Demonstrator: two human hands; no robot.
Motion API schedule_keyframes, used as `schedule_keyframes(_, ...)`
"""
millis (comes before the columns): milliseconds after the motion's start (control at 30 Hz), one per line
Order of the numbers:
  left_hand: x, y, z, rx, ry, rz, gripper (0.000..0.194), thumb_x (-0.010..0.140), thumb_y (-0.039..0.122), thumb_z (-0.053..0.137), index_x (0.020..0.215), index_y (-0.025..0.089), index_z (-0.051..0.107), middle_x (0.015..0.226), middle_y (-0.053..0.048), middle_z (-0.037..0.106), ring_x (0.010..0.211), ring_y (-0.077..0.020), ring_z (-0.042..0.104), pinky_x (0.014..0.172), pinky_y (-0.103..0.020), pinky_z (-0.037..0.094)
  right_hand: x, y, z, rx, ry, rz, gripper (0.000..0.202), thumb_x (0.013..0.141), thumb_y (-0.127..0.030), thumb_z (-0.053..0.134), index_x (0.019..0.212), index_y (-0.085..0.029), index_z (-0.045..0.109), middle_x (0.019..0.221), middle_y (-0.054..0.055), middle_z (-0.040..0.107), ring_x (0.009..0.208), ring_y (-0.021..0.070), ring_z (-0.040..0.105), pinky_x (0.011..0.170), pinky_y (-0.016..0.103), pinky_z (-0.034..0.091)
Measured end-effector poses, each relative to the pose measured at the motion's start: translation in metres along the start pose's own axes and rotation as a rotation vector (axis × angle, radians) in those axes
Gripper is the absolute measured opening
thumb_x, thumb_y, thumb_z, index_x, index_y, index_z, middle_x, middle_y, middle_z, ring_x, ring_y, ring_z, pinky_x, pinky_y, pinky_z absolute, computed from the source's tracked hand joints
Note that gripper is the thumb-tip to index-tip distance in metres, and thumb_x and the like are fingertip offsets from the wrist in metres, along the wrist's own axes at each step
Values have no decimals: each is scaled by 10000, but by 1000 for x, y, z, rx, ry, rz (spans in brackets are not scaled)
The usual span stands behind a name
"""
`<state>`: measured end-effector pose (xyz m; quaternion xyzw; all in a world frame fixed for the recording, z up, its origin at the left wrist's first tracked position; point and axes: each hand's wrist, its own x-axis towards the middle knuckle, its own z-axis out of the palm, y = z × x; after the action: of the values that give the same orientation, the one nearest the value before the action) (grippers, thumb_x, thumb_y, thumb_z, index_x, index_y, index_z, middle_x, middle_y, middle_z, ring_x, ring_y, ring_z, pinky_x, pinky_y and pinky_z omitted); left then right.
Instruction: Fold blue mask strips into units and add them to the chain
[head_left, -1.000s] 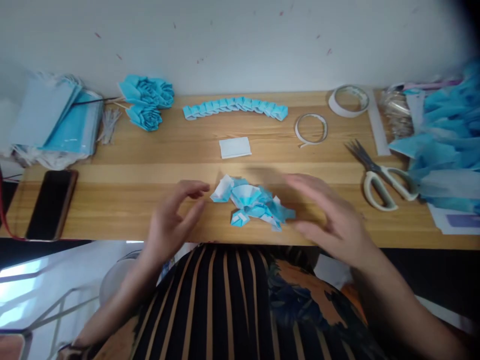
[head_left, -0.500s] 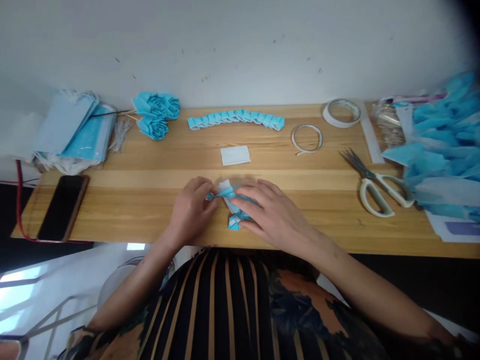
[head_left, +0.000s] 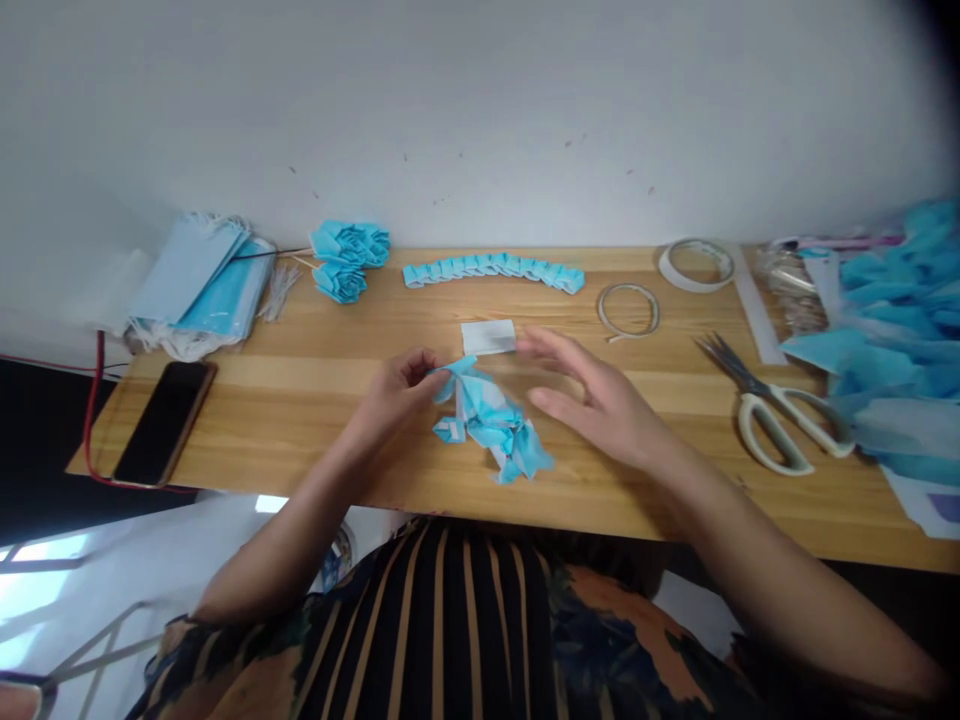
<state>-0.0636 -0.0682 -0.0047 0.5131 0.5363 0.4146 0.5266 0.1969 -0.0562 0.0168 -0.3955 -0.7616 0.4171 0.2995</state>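
My left hand (head_left: 401,390) pinches one end of a crumpled piece of light-blue mask fabric (head_left: 491,415) that spreads over the table's front part. Beside it lies a small folded blue-and-white piece (head_left: 450,430). To the right, my right hand (head_left: 592,395) hovers with fingers apart and nothing in them, its fingertips near a small white rectangular piece (head_left: 487,337). Farther back lies a curved strip of folded blue pieces (head_left: 493,268).
Along the back are face masks (head_left: 187,280), blue paper-like flowers (head_left: 349,255), two tape rolls (head_left: 696,265) and a white strip. Scissors (head_left: 765,400) lie on the right, beside a blue fabric heap (head_left: 900,330). A phone (head_left: 165,420) rests at the left edge.
My right hand has lifted off the blue fabric and moved right, uncovering it. My left hand still holds an end. The whole view has shifted a little.
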Motion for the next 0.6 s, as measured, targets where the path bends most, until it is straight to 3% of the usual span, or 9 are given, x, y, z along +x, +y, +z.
schedule_keyframes(133,4,3,10,79,9,115,214,820,357,691,795,166,597,694,20,589,612,-102,523,585,-224,401,28,18,14,408,-205,148,874,860,-533,713,1597,-262,327,1597,132,440,1478,305,417,1198,534,367)
schedule_keyframes(200,7,8,14,208,28,224,154,844,314,672,820,169,626,710,15,612,616,-105,534,584,-226,404,39,24,21,597,-259,209,887,848,-515,735,1592,-230,345,1564,136,484,1456,298,447,1197,502,377)
schedule_keyframes(300,15,18,16,456,62,494,73,878,235,652,840,174,659,740,-1,655,656,-117,573,626,-239,431,46,30,24,834,-284,266,877,811,-464,792,1562,-235,402,1441,103,609,1329,264,578,1136,437,460)
schedule_keyframes(433,33,23,15,681,74,854,78,921,213,640,856,178,666,796,-32,694,753,-154,630,688,-272,463,42,34,21,1054,-233,332,819,748,-399,857,1475,-256,509,1372,70,664,1157,214,681,989,329,564)
schedule_keyframes(500,41,20,15,716,61,942,59,923,214,652,876,181,664,821,-41,708,777,-167,642,701,-285,477,41,35,20,1095,-162,356,743,744,-364,857,1419,-258,565,1338,61,687,1088,202,703,933,309,587)
schedule_keyframes(600,46,12,18,677,61,968,25,920,198,663,904,180,657,863,-53,717,810,-175,651,727,-299,500,41,36,19,1067,-80,381,703,737,-283,855,1391,-264,598,1280,46,717,990,178,717,855,281,605)
